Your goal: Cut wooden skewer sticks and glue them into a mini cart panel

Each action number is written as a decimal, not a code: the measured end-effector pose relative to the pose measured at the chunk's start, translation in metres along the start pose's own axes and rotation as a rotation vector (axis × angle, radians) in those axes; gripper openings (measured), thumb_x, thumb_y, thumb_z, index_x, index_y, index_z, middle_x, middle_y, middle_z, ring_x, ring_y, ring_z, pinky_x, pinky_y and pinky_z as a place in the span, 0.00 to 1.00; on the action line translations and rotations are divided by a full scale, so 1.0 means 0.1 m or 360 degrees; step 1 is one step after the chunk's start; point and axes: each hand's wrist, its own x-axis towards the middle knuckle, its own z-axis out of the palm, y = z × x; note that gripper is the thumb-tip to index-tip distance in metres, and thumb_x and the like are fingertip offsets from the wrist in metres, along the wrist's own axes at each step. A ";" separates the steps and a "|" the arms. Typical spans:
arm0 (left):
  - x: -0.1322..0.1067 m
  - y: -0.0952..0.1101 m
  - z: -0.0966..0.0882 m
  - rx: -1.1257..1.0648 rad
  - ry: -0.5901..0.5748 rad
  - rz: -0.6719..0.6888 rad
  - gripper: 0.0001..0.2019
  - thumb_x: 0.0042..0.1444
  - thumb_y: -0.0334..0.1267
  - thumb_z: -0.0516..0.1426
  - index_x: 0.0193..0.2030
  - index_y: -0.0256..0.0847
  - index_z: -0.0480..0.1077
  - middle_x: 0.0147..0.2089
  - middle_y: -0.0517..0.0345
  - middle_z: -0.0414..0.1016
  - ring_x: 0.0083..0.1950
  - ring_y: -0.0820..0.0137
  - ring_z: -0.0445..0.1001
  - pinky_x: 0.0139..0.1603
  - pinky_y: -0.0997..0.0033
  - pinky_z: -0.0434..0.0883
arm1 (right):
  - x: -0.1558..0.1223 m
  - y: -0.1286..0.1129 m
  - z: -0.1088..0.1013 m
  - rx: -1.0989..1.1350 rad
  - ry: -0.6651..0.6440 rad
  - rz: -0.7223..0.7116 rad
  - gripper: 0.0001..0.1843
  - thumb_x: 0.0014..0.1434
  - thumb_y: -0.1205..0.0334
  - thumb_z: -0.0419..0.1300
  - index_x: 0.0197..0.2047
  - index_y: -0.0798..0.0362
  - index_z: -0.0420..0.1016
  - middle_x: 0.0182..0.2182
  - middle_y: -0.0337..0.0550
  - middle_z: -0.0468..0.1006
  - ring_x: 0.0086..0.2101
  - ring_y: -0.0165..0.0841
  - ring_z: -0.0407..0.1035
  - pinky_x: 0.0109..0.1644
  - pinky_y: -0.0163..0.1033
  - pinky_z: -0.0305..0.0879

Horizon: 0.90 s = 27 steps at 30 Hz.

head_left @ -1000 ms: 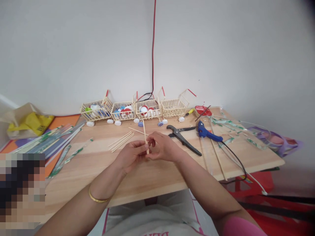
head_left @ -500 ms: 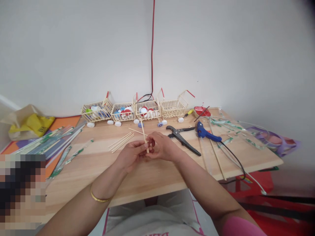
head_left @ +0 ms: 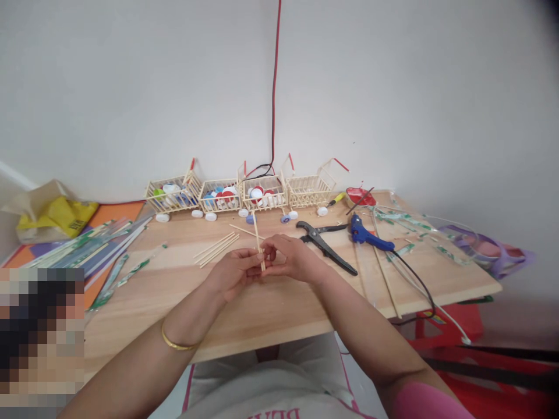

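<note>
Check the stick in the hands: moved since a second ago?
No. The stick stays pinched between left hand and right hand, same gap left of the black pliers.

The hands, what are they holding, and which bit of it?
A thin wooden stick. The left hand and the right hand pinch it together by its lower end, fingertips meeting; its upper part pokes out free.
</note>
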 end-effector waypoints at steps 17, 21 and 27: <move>0.00 0.00 0.03 -0.0130 0.0056 0.0213 0.13 0.38 0.34 0.67 0.32 0.32 0.75 0.32 0.50 0.78 0.34 0.68 0.75 0.37 0.69 0.70 | -0.02 0.05 0.02 0.0408 0.0043 -0.0001 0.24 0.50 0.63 0.64 0.50 0.53 0.62 0.35 0.40 0.72 0.34 0.30 0.69 0.43 0.38 0.65; 0.00 -0.02 0.02 -0.0065 0.0034 0.0232 0.14 0.38 0.37 0.67 0.33 0.33 0.75 0.32 0.51 0.77 0.34 0.69 0.75 0.37 0.71 0.69 | -0.02 0.04 0.03 0.0369 0.0046 0.0030 0.20 0.50 0.63 0.63 0.47 0.53 0.65 0.33 0.39 0.73 0.34 0.30 0.69 0.42 0.37 0.65; -0.04 0.01 0.06 0.0539 0.0124 0.0618 0.10 0.43 0.42 0.64 0.28 0.36 0.75 0.27 0.58 0.75 0.29 0.74 0.70 0.33 0.74 0.67 | -0.03 0.02 -0.01 0.0505 0.0192 0.0037 0.21 0.49 0.57 0.65 0.44 0.54 0.67 0.35 0.42 0.73 0.34 0.29 0.68 0.41 0.37 0.66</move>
